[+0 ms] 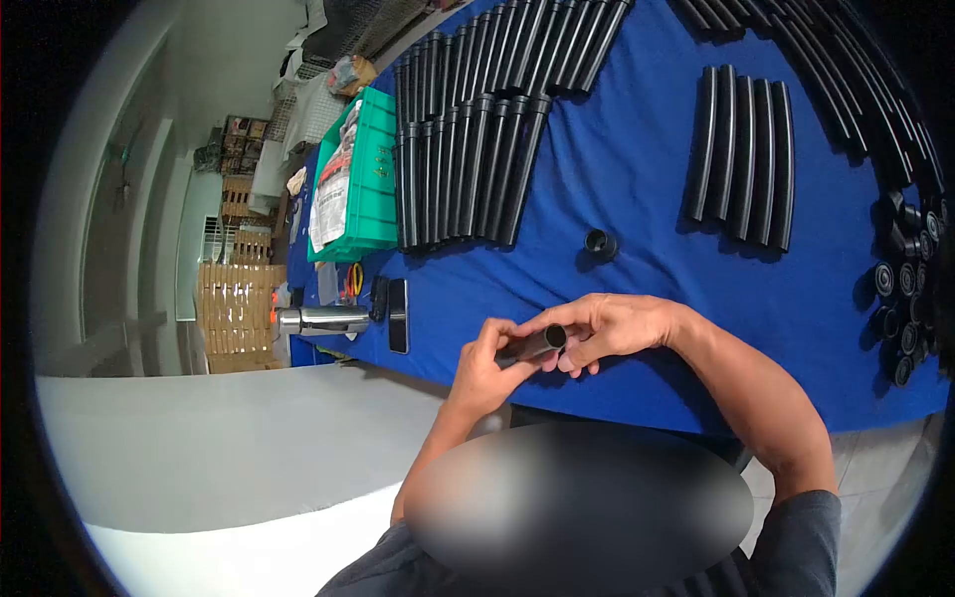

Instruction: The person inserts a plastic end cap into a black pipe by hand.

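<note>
Both hands clasp one short black tube (534, 344) above the near edge of the blue table (637, 169): the left hand (485, 368) wraps its lower end, the right hand (607, 326) pinches the open end. Just beyond lies a small black cap (600, 243); farther off, rows of black tubes (468, 164).

One head-worn fisheye view looks steeply down, close over the blue table (637, 169), edges perhaps distorted

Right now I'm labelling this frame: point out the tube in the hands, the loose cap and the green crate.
tube (535, 344), head view, open end.
cap (600, 243), head view, top.
green crate (377, 169), head view, side wall.
</note>
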The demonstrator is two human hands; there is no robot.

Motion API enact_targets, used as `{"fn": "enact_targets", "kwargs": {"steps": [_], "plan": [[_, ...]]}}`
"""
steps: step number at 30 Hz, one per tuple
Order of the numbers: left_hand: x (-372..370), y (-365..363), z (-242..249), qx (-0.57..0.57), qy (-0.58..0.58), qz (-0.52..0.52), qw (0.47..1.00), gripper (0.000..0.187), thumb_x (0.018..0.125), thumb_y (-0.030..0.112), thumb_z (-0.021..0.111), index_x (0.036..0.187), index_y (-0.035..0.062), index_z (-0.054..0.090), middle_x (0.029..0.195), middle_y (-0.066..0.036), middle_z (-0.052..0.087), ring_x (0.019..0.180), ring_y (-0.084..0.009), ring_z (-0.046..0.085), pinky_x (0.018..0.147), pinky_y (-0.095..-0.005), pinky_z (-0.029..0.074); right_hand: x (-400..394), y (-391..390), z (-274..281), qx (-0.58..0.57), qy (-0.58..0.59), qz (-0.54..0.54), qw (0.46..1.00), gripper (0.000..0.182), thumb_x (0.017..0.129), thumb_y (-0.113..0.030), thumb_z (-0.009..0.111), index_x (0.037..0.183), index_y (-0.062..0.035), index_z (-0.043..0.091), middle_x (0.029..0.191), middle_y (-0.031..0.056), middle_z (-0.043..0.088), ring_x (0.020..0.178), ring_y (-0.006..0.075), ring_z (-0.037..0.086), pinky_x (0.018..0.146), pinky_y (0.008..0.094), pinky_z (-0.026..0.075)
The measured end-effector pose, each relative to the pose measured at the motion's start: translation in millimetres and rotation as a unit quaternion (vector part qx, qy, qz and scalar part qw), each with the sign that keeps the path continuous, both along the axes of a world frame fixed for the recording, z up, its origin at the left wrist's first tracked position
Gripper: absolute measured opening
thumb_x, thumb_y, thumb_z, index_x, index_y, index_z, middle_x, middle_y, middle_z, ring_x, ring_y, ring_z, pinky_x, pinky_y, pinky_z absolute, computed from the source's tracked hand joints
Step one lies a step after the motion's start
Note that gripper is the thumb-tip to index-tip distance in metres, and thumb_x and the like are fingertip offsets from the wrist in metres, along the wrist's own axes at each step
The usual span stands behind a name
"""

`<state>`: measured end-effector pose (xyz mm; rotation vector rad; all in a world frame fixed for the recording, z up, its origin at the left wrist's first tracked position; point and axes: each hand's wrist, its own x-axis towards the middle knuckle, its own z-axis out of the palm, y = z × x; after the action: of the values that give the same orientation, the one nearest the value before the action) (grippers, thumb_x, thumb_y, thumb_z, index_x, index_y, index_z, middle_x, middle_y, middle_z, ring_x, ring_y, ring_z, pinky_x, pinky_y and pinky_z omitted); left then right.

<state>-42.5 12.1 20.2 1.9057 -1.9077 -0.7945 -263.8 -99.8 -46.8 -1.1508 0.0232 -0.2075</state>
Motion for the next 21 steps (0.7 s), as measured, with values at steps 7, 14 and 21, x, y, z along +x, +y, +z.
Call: {"fn": "enact_targets", "kwargs": {"steps": [7,14,21], "plan": [[8.6,28.2,-2.8,0.115,0.176,0.041,0.977,0.039,0.081,0.01,0.084,0.108,-0.001,0.058,0.1,-0.013,0.074,0.094,-0.0148,0.069,0.083,-0.0315,0.055,3.5,4.7,-9.1,-0.009,-0.024,0.012,1.0,0.039,0.098,-0.027,0.068,0.134,-0.013,0.066,0.09,-0.0006,0.066,0.08,0.0087,0.061,0.068,0.0248,0.054],[21.5,32.5,-3.5,0.141,0.231,0.036,0.962,0.037,0.083,0.012,0.083,0.108,-0.0043,0.061,0.104,-0.009,0.066,0.093,-0.0138,0.065,0.082,-0.0284,0.053,2.7,1.9,-8.7,0.01,0.004,0.013,1.0,0.039,0.097,-0.019,0.069,0.135,-0.0097,0.066,0.097,0.0012,0.072,0.083,0.0087,0.063,0.075,0.025,0.055],[21.7,14.3,10.1,0.102,0.175,-0.052,0.978,0.048,0.092,0.033,0.074,0.117,-0.0066,0.063,0.107,-0.009,0.062,0.092,-0.0154,0.064,0.075,-0.0251,0.048,-0.6,0.8,-5.5,-0.01,-0.004,-0.029,1.0,0.031,0.097,-0.025,0.069,0.124,-0.01,0.073,0.09,0.0,0.07,0.079,0.0088,0.063,0.07,0.025,0.054]]}}
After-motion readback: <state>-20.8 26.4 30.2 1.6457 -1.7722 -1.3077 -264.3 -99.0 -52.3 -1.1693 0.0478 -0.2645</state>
